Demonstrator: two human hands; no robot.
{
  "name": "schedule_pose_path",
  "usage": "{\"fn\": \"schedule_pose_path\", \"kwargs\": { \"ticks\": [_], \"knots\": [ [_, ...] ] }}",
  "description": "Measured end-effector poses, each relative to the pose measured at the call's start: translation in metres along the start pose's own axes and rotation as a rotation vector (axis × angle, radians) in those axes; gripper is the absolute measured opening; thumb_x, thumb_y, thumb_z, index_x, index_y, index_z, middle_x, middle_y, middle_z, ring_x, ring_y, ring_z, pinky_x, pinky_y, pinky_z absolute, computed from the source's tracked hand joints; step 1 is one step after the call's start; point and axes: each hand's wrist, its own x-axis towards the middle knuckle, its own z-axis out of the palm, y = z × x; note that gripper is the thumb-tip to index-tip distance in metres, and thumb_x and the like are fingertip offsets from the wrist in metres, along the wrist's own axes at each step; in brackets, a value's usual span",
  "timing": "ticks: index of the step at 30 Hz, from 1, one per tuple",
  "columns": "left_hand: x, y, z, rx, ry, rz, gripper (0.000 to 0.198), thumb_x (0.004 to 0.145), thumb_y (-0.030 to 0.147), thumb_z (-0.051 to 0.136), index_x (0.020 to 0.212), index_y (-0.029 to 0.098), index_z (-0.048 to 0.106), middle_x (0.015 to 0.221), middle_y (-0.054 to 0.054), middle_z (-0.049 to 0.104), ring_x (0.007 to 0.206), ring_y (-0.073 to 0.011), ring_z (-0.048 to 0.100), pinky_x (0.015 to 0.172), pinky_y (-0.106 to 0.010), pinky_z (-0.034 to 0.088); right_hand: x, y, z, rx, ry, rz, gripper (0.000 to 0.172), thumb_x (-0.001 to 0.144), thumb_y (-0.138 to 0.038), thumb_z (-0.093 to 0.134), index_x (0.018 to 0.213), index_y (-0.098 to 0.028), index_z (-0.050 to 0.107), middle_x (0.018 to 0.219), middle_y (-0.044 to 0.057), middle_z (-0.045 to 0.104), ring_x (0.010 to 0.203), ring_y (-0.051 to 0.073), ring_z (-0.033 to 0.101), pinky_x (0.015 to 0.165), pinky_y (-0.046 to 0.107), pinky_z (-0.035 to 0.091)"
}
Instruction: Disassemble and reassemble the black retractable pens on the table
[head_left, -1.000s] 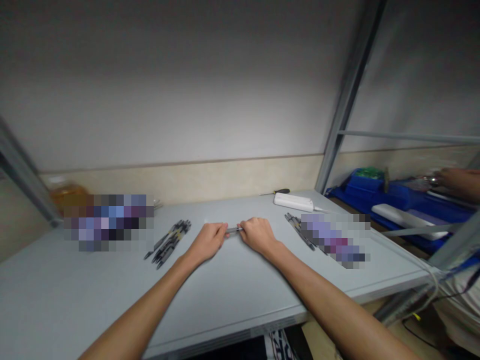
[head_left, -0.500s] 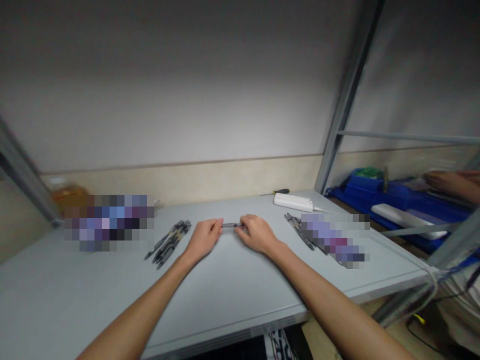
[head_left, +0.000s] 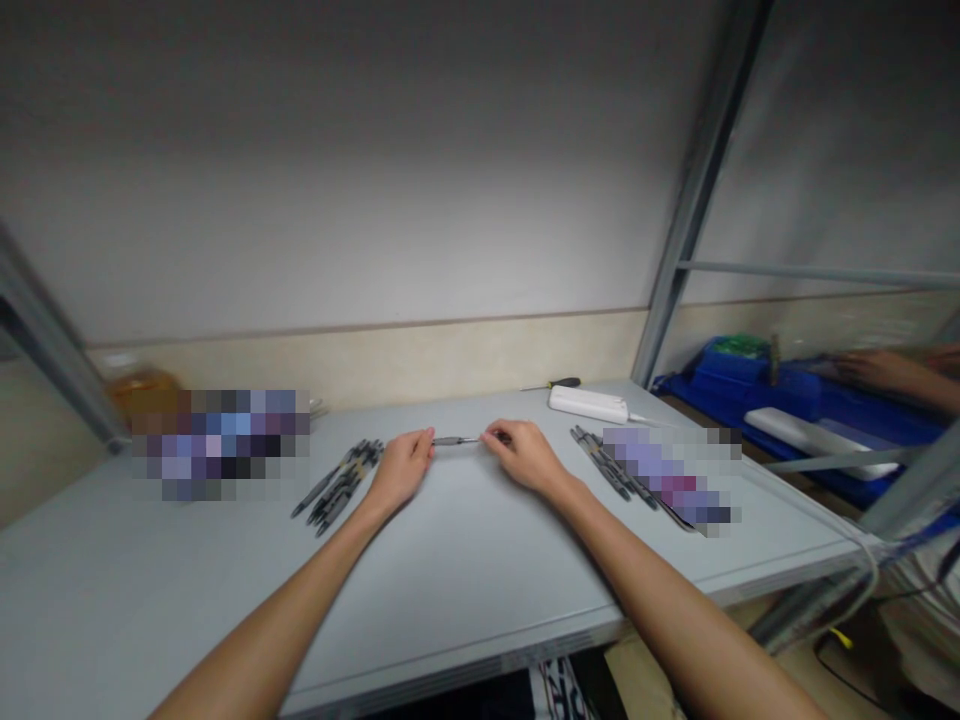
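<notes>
Both my hands are over the middle of the grey table (head_left: 465,580), holding one thin dark pen (head_left: 454,440) between them. My left hand (head_left: 403,466) pinches its left end and my right hand (head_left: 523,455) pinches its right end, so the pen lies level above the table. A loose pile of several dark pens (head_left: 341,482) lies just left of my left hand. Further pens (head_left: 600,460) lie to the right of my right hand.
A white flat device (head_left: 589,403) and a small screwdriver (head_left: 553,384) lie at the back right of the table. Blurred-out patches lie left and right. A metal upright (head_left: 694,190) divides off a blue bench (head_left: 787,400), where another person's hand (head_left: 877,368) works.
My hands have drawn apart along the pen, so more of it shows between them, and both moved slightly away from me. The other person's hand at the right shifted.
</notes>
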Motion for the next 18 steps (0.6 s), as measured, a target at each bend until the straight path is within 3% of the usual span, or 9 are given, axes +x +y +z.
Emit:
{"fn": "schedule_pose_path", "kwargs": {
  "ticks": [4, 13, 16, 18],
  "knots": [
    [0.0027, -0.0038, -0.0022, -0.035, 0.015, -0.05, 0.047, 0.081, 0.053, 0.031, 0.052, 0.019, 0.043, 0.043, 0.004, 0.041, 0.043, -0.0112, 0.037, 0.047, -0.022, 0.026, 0.0024, 0.0011, -0.0035, 0.078, -0.072, 0.021, 0.025, 0.086, -0.029, 0.044, 0.087, -0.016, 0.065, 0.081, 0.005, 0.067, 0.073, 0.014, 0.058, 0.069, 0.024, 0.039],
    [0.0036, -0.009, -0.0019, -0.132, 0.055, -0.184, 0.056, 0.08, 0.058, 0.026, 0.042, 0.019, 0.039, 0.035, 0.003, 0.037, 0.036, -0.0101, 0.036, 0.044, -0.023, 0.027, 0.0058, 0.0019, -0.0041, 0.251, 0.08, -0.046, 0.01, 0.07, -0.019, 0.064, 0.08, -0.016, 0.064, 0.078, 0.004, 0.065, 0.072, 0.014, 0.057, 0.066, 0.024, 0.042],
    [0.0042, -0.0086, -0.0018, -0.18, 0.083, -0.132, 0.052, 0.081, 0.056, 0.029, 0.053, 0.017, 0.049, 0.042, 0.002, 0.046, 0.041, -0.0109, 0.042, 0.046, -0.022, 0.032, 0.0067, 0.0028, -0.0042, 0.282, 0.133, -0.036, 0.009, 0.07, -0.017, 0.063, 0.079, -0.017, 0.064, 0.077, 0.004, 0.065, 0.071, 0.014, 0.057, 0.064, 0.024, 0.043],
    [0.0035, -0.0065, -0.0022, -0.269, 0.089, -0.047, 0.04, 0.08, 0.052, 0.036, 0.073, 0.017, 0.054, 0.053, 0.002, 0.053, 0.047, -0.011, 0.047, 0.049, -0.022, 0.037, 0.0073, 0.0033, -0.0045, 0.296, 0.161, -0.024, 0.008, 0.07, -0.017, 0.063, 0.078, -0.017, 0.065, 0.077, 0.004, 0.065, 0.07, 0.014, 0.057, 0.064, 0.024, 0.044]
  ]
}}
